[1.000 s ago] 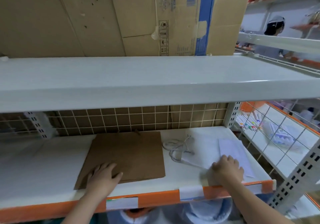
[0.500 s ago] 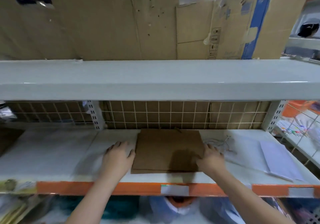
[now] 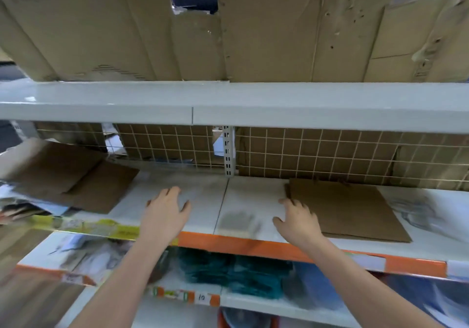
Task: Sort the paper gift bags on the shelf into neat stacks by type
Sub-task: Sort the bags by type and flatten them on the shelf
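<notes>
Your flat brown kraft-paper gift bags [image 3: 347,213] lie as one squared stack on the white shelf board [image 3: 251,200], right of the grey slotted upright [image 3: 229,150] and close to the white wire grid back [image 3: 330,155]. That pile looks tidy, its edges lined up, so you can count one type as largely sorted.

Your right hand [image 3: 298,222] rests with relaxed, spread fingers at the stack's near-left corner, touching or just beside its edge; it grasps nothing. Your left hand [image 3: 166,209] lies flat on bare shelf with the fingers straight and apart, holding nothing, well apart from any bag.

What is left sits mostly to your left. A loose heap of brown paper bags [image 3: 76,183] lies there askew, one overlapping another at an angle. Beneath and beside it there is blurred lighter paper [image 3: 15,195]; you cannot tell whether that is another kind of bag. At the far right edge of the shelf a pale, smeared white shape [image 3: 416,211] lies beside the neat stack; it may be white bags with cord handles, but the blur hides the detail.

So judge yourself part-way: one neat brown stack made, the left heap yet to be squared and joined or separated by type, and the pale pieces at both ends yet to be gathered into their own pile.
</notes>
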`<action>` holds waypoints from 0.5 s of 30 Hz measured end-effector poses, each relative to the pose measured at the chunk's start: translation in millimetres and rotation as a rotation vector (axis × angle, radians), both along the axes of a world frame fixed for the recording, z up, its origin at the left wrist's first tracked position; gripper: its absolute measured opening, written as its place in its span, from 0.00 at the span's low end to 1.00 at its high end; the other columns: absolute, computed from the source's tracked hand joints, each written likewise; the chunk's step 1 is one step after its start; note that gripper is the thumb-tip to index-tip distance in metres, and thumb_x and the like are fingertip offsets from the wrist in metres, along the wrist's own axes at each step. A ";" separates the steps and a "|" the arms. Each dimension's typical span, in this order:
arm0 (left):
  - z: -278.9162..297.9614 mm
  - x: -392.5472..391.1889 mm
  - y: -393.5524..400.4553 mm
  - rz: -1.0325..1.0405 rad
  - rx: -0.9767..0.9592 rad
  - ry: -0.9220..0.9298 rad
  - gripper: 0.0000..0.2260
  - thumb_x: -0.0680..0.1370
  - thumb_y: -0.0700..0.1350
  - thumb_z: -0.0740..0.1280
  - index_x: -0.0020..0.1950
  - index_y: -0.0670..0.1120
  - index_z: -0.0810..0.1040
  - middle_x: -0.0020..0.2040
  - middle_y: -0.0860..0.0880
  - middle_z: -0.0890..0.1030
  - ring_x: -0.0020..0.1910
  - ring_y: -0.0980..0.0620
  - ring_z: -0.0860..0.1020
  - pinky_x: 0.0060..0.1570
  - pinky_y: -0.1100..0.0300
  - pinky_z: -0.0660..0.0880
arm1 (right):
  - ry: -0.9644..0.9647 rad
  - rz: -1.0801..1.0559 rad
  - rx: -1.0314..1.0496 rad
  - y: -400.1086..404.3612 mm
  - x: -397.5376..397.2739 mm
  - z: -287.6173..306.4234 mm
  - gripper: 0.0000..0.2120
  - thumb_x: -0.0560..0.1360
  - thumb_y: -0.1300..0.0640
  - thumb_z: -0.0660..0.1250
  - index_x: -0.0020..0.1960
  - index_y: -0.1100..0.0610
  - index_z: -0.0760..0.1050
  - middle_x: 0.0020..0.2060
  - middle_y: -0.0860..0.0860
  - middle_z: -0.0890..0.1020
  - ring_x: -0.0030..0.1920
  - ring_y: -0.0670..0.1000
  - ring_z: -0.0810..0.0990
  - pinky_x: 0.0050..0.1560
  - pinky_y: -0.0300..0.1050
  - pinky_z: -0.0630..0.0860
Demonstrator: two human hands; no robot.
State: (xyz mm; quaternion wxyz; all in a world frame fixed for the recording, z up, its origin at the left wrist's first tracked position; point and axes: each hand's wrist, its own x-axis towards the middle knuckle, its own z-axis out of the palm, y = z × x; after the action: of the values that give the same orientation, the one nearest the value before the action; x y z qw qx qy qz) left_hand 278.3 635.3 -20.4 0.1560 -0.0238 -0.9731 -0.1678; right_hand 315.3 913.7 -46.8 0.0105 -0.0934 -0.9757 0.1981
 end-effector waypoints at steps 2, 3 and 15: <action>1.5 0.9 -33.2 0.009 -0.024 0.007 0.19 0.79 0.53 0.60 0.67 0.47 0.71 0.63 0.47 0.76 0.60 0.46 0.75 0.58 0.53 0.68 | 0.008 0.057 0.028 -34.4 -5.0 0.4 0.27 0.77 0.47 0.59 0.75 0.50 0.59 0.72 0.51 0.66 0.72 0.56 0.63 0.70 0.55 0.61; 1.8 1.4 -48.8 0.019 -0.048 0.010 0.18 0.79 0.53 0.60 0.67 0.48 0.71 0.63 0.47 0.76 0.60 0.46 0.75 0.57 0.53 0.67 | 0.012 0.082 0.043 -51.5 -8.1 0.3 0.27 0.78 0.47 0.59 0.75 0.50 0.59 0.72 0.51 0.65 0.72 0.56 0.63 0.71 0.54 0.60; -8.7 -18.7 -188.6 0.143 -0.075 0.002 0.15 0.77 0.52 0.63 0.61 0.49 0.75 0.56 0.48 0.79 0.58 0.45 0.76 0.55 0.53 0.69 | 0.004 0.230 0.093 -209.1 -65.4 4.8 0.27 0.77 0.48 0.59 0.75 0.50 0.60 0.73 0.51 0.65 0.71 0.56 0.64 0.71 0.53 0.60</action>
State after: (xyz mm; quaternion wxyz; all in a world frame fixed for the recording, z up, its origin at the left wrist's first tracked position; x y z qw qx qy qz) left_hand 259.6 446.6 -29.1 0.1676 0.0395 -0.9778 -0.1197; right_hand 249.9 704.6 -41.9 -0.0062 0.0204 -0.9881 0.1526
